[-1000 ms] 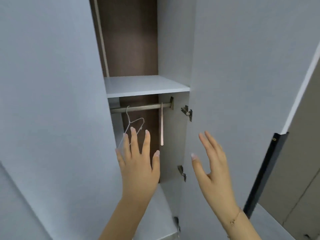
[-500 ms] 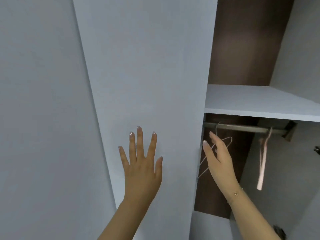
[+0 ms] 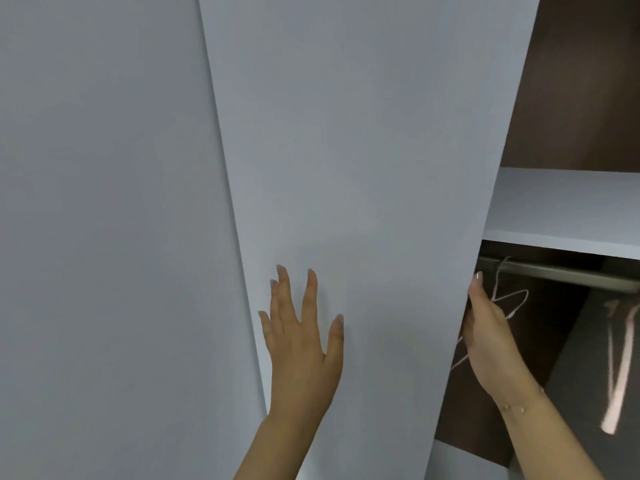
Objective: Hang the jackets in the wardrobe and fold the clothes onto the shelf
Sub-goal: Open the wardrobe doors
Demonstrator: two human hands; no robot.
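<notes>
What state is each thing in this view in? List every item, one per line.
Wardrobe door: partly open.
Left hand: fingers straight, flat against the door.
Right hand: at the door's edge.
Shelf: bare.
Rail: carries two hangers.
Wire hanger: hanging, no garment.
Pink hanger: hanging, no garment.

A pale grey wardrobe door (image 3: 363,150) fills the middle of the frame. The left hand (image 3: 301,344) lies flat against it, fingers spread. The right hand (image 3: 485,327) wraps the door's right edge. Right of it: a white shelf (image 3: 568,206), a metal rail (image 3: 561,273), a wire hanger (image 3: 512,299) and a blurred pink hanger (image 3: 620,368).
</notes>
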